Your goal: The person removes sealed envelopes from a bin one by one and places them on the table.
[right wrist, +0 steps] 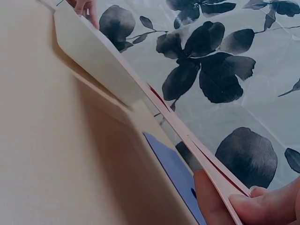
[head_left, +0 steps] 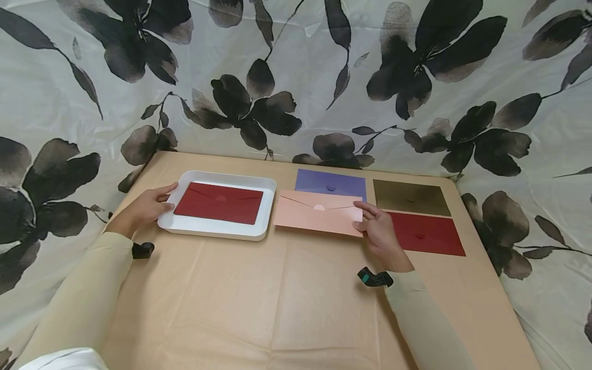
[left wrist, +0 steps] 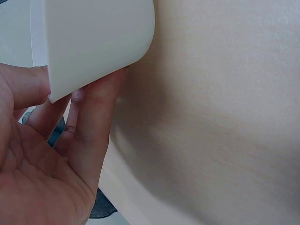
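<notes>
A pink envelope (head_left: 314,216) is pinched at its right end by my right hand (head_left: 381,234), held above the table just right of the white tray (head_left: 215,232). In the right wrist view the pink envelope (right wrist: 187,140) appears nearly edge-on between thumb and fingers. Inside the tray lies a dark red envelope (head_left: 219,204). My left hand (head_left: 145,208) grips the tray's left rim; the left wrist view shows the thumb over the edge of the tray (left wrist: 98,42) and fingers beneath it.
Behind the pink envelope lies a purple envelope (head_left: 324,180), partly covered from view. To its right are an olive-brown envelope (head_left: 411,198) and a second red envelope (head_left: 430,236). The wood-toned table (head_left: 259,303) meets a flower-patterned cloth (head_left: 314,77) at the back.
</notes>
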`<state>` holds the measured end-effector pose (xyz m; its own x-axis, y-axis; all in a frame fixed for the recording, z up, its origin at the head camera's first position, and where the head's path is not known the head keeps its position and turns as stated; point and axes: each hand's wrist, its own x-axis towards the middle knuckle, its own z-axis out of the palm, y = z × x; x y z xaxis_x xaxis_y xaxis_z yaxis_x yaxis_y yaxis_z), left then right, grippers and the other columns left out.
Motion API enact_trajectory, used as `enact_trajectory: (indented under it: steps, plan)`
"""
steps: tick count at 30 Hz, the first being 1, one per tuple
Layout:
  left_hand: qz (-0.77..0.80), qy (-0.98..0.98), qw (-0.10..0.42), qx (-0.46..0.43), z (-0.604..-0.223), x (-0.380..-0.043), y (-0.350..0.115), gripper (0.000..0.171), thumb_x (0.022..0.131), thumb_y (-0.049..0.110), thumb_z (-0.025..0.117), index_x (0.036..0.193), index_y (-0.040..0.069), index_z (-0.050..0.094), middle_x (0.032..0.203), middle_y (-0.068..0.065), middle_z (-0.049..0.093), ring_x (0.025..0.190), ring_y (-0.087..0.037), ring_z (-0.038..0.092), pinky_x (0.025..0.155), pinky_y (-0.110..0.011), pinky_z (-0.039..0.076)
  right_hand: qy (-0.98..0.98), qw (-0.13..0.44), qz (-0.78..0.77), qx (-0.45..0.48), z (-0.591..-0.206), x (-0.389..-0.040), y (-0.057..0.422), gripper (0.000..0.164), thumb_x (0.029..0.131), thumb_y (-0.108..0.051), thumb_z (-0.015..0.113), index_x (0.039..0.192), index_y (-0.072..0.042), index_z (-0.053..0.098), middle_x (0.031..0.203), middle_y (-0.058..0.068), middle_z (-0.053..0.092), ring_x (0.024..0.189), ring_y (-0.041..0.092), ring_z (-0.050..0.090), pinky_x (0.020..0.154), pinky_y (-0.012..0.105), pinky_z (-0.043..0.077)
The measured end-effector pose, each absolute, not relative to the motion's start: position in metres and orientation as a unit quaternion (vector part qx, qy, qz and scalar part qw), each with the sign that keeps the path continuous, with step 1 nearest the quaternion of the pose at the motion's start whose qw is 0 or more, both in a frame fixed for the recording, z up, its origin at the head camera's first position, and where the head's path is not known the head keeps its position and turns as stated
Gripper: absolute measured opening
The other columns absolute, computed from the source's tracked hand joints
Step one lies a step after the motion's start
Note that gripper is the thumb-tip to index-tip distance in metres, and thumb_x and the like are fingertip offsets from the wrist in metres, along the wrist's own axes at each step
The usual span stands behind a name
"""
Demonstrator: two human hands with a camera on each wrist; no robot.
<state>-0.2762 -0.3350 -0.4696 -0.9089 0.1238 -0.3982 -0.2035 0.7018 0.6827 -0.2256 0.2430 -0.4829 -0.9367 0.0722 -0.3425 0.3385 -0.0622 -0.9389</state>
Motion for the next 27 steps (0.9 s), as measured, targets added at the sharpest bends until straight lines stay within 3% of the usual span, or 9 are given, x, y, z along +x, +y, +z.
enact_trajectory:
  steps: [8, 11, 15, 21, 27]
  plan:
    - [0.385, 0.899, 0.21, -0.021, -0.469, -0.276, -0.335, 0.075, 0.106, 0.003, 0.046, 0.166, 0.015, 0.004, 0.163, -0.039, 0.024, 0.152, -0.055, 0.029, 0.115, -0.06, 0.04, 0.679, 0.098, -0.712, 0.15, -0.483, -0.224, 0.252, 0.061, 0.097, 0.013, 0.058, 0.154, -0.007, 0.05, 0.164, 0.014, 0.044, 0.097, 0.007, 0.062, 0.069, 0.013, 0.05]
    - [0.382, 0.9, 0.211, -0.017, -0.47, -0.276, -0.336, 0.075, 0.106, 0.003, 0.046, 0.166, 0.015, 0.004, 0.163, -0.039, 0.025, 0.151, -0.054, 0.032, 0.111, -0.052, 0.048, 0.681, 0.098, -0.71, 0.149, -0.484, -0.223, 0.256, 0.061, 0.097, 0.012, 0.058, 0.155, -0.007, 0.049, 0.164, 0.015, 0.044, 0.089, 0.006, 0.061, 0.065, 0.014, 0.045]
    - [0.375, 0.903, 0.21, -0.015, -0.47, -0.276, -0.337, 0.074, 0.106, 0.004, 0.046, 0.166, 0.015, 0.004, 0.163, -0.039, 0.026, 0.152, -0.054, 0.032, 0.109, -0.045, 0.05, 0.681, 0.098, -0.71, 0.151, -0.485, -0.222, 0.26, 0.061, 0.098, 0.011, 0.057, 0.155, -0.008, 0.049, 0.164, 0.015, 0.044, 0.086, 0.005, 0.059, 0.062, 0.016, 0.042]
    - [0.381, 0.901, 0.208, -0.018, -0.47, -0.277, -0.336, 0.074, 0.106, 0.004, 0.046, 0.166, 0.015, 0.004, 0.163, -0.039, 0.025, 0.152, -0.055, 0.03, 0.114, -0.058, 0.042, 0.682, 0.101, -0.707, 0.154, -0.489, -0.221, 0.265, 0.062, 0.097, 0.011, 0.057, 0.155, -0.009, 0.049, 0.165, 0.014, 0.043, 0.092, 0.006, 0.059, 0.063, 0.016, 0.042]
    - [0.381, 0.901, 0.206, -0.019, -0.47, -0.277, -0.335, 0.074, 0.105, 0.003, 0.046, 0.166, 0.013, 0.005, 0.162, -0.039, 0.026, 0.152, -0.055, 0.029, 0.116, -0.061, 0.038, 0.68, 0.105, -0.709, 0.154, -0.493, -0.22, 0.269, 0.063, 0.097, 0.012, 0.056, 0.156, -0.009, 0.047, 0.167, 0.013, 0.04, 0.1, 0.005, 0.061, 0.067, 0.014, 0.047]
